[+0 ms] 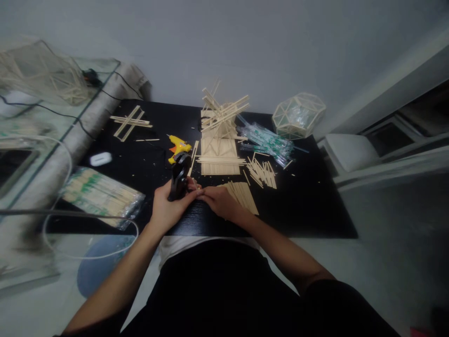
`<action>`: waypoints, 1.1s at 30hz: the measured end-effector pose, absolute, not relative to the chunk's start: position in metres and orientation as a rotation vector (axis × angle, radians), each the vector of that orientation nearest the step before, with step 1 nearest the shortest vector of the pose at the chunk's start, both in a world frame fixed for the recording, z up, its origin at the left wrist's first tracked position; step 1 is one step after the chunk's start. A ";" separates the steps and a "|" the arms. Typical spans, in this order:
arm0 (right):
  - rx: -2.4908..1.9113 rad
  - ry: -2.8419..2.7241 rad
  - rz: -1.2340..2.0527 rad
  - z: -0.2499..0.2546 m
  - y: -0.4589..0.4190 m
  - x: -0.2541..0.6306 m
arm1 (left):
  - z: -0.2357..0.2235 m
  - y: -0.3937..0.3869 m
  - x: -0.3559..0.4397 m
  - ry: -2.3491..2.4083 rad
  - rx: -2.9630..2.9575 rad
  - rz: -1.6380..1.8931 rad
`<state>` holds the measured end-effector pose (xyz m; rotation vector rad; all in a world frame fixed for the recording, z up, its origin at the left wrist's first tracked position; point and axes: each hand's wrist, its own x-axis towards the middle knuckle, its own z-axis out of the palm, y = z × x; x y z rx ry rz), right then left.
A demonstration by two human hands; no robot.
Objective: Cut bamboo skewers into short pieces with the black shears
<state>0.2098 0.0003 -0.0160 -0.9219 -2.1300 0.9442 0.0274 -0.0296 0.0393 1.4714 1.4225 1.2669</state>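
My left hand (167,206) is closed around a black hand tool (180,177), probably cutters, standing upright near the front edge of the black table (308,206). My right hand (220,201) lies beside it, fingers pinched on a thin wooden stick (195,186) at the tool's jaws. A flat row of cut sticks (242,194) lies just right of my right hand. Behind the tool rests a yellow glue gun (178,146).
A stick structure (220,117) stands on a stick mat (218,157) mid-table. Loose short sticks (262,173), clear stick wrappers (268,140), a stick polyhedron (298,115), crossed sticks (130,121), a white object (100,159) and a stick packet (101,196) lie around.
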 end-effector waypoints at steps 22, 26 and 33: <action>-0.872 -2.147 0.936 -0.020 0.004 0.209 | 0.066 -0.046 -0.025 1.856 1.859 0.771; -0.876 -2.150 0.945 -0.022 0.005 0.209 | 0.070 -0.055 -0.029 1.969 2.079 0.569; -0.857 -2.126 0.962 -0.022 0.006 0.209 | 0.069 -0.056 -0.034 1.988 2.271 0.385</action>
